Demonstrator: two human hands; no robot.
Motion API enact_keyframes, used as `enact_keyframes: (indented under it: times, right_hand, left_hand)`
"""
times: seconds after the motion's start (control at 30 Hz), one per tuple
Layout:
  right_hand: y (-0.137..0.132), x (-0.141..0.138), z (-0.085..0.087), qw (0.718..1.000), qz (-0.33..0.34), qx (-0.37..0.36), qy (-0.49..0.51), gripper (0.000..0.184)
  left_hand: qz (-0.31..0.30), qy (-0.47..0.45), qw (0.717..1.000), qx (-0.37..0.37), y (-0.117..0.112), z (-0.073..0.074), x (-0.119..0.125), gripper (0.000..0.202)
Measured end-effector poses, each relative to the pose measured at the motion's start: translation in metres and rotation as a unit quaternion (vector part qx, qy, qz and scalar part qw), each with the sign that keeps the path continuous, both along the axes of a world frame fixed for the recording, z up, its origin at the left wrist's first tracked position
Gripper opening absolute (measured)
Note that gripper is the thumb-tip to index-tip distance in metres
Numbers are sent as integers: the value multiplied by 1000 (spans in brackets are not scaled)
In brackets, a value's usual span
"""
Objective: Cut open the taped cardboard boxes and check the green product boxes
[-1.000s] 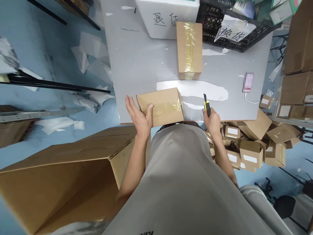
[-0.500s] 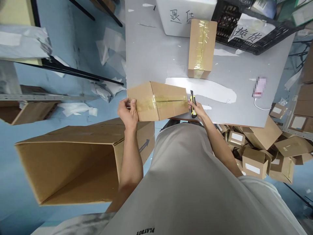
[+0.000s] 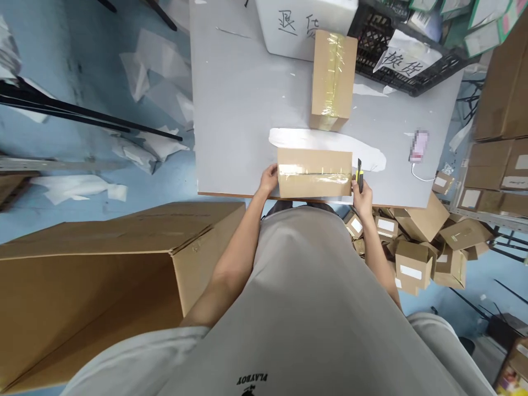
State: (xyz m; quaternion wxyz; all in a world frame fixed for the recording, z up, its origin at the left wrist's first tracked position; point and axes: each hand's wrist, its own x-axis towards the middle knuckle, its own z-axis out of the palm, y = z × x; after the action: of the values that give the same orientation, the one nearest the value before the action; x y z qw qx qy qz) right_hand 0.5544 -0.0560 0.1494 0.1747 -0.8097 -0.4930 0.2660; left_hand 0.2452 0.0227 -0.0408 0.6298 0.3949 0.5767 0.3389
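Observation:
A taped cardboard box [image 3: 314,172] lies on the near edge of the grey table [image 3: 239,110], its tape seam running left to right. My left hand [image 3: 269,179] grips the box's left end, fingers curled on it. At the box's right end my right hand [image 3: 362,193] is closed on a yellow and black utility knife [image 3: 359,175], whose tip points away from me. A second taped cardboard box [image 3: 332,80] lies further back on the table.
A white foam box [image 3: 289,25] with writing and a black crate [image 3: 396,60] with a paper sign stand at the table's far side. A large open carton [image 3: 103,275] lies on the floor at left. Several small boxes [image 3: 424,247] are piled at right. A phone [image 3: 419,146] lies near the table's right edge.
The near box was lifted and turned, then set down square on the table's near edge. My left hand went from its top to its left end. My right hand with the knife moved beside its right end.

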Motion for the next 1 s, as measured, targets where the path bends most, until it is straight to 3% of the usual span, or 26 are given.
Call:
enact_keyframes:
  times: [0.1, 0.3, 0.37, 0.47, 0.6, 0.73, 1.0]
  right_hand:
    - [-3, -4, 5, 999, 43, -6, -22, 62]
    - [10, -12, 43, 980, 128, 8, -151, 58]
    - [19, -28, 56, 973, 176, -17, -150, 58]
    - [38, -66, 71, 938, 292, -88, -166, 53]
    - [64, -121, 78, 837, 449, -202, -237, 52]
    - [82, -154, 77, 758, 526, -258, -289, 60]
    - [96, -168, 73, 702, 576, -273, -318, 66]
  left_hand:
    - [-9, 23, 999, 36, -6, 10, -18, 58]
    - [-90, 53, 978, 179, -16, 69, -51, 65]
    - [-132, 70, 968, 203, -17, 80, -53, 65]
    - [-189, 63, 959, 202, -16, 79, -52, 77]
    - [-223, 13, 956, 190, -13, 64, -51, 90]
    - [-216, -18, 959, 184, -12, 58, -50, 90]
    - [-215, -47, 961, 170, -14, 56, -48, 78]
